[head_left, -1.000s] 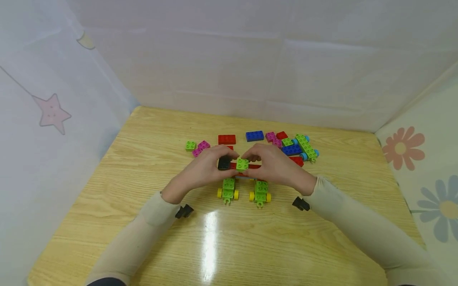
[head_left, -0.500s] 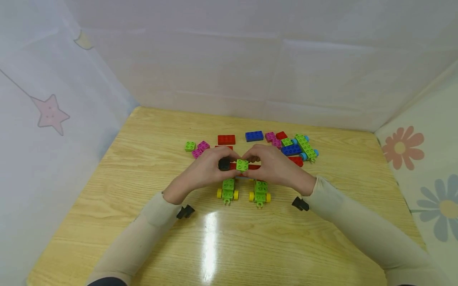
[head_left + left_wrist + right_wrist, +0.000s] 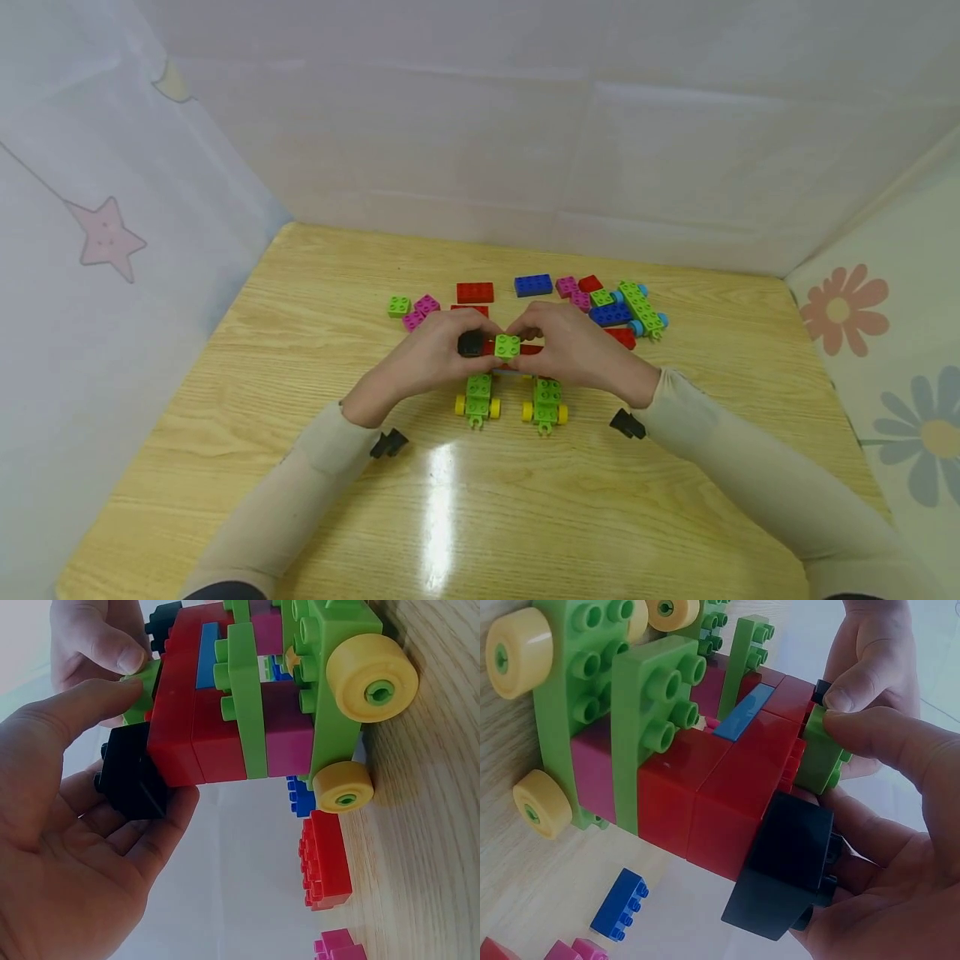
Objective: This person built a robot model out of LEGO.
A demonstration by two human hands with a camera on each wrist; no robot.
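Observation:
In the head view, a light green four-stud brick (image 3: 507, 346) sits at the top middle of a toy-brick build. My left hand (image 3: 427, 354) and right hand (image 3: 581, 348) pinch it from either side, thumbs nearest me. Under it run red bricks (image 3: 174, 720), with a black brick (image 3: 133, 769) at one end and another black brick (image 3: 784, 840) at the other. Lower down come thin green plates, pink bricks and a blue piece (image 3: 744, 712). Two green wheeled bases (image 3: 477, 396) with yellow wheels carry the build on the table. My hands partly hide its far side.
Behind the build lie a red brick (image 3: 475, 292) and a blue brick (image 3: 533, 286). Green and pink bricks (image 3: 427, 304) are at the back left. A green base with blue wheels (image 3: 641, 308) stands among loose bricks at the back right. A cloth (image 3: 480, 150) hangs behind the table.

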